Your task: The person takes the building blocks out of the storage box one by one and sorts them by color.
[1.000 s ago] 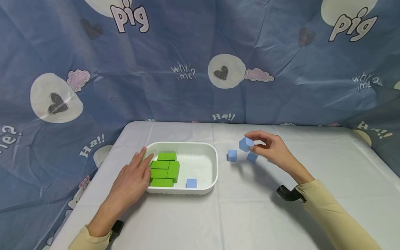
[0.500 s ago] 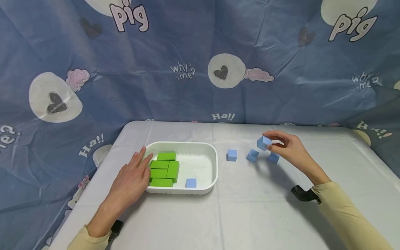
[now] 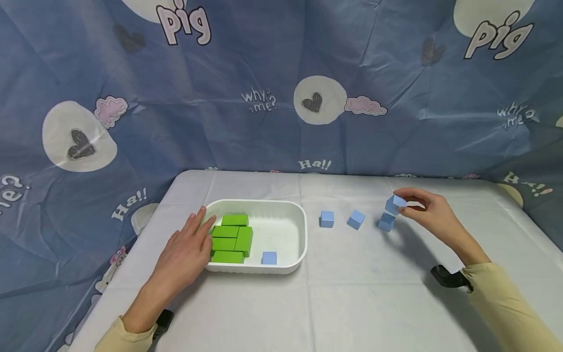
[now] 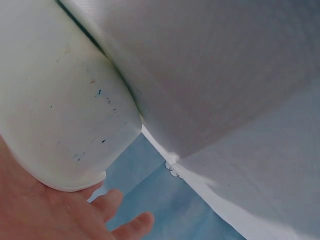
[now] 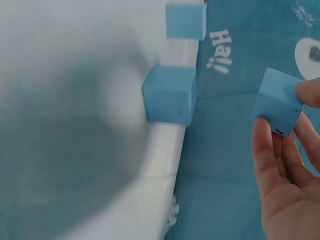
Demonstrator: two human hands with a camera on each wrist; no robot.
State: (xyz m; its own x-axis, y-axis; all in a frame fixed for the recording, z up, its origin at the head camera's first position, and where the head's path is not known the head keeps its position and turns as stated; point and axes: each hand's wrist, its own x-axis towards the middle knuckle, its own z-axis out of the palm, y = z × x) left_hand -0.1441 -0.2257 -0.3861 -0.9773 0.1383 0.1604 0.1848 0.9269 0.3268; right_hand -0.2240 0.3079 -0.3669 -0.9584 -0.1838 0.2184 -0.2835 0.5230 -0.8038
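Note:
My right hand pinches a blue cube between thumb and fingers, above a second blue cube that stands on the table. In the right wrist view the held cube has dark specks on one face, and two other blue cubes show beyond it. My left hand, fingers extended, rests at the left side of a white tray. The left wrist view shows the palm against the tray's outer wall. Green blocks fill the tray's left part, some partly hidden by the fingers.
Inside the tray, near its front wall, sits one blue cube. Two more blue cubes stand between tray and right hand: one upright, one turned at an angle. A printed blue cloth hangs behind the white table.
My right hand has moved right with the held blue cube, passing over the angled cube to the rightmost one. The left hand, tray and blocks have stayed put.

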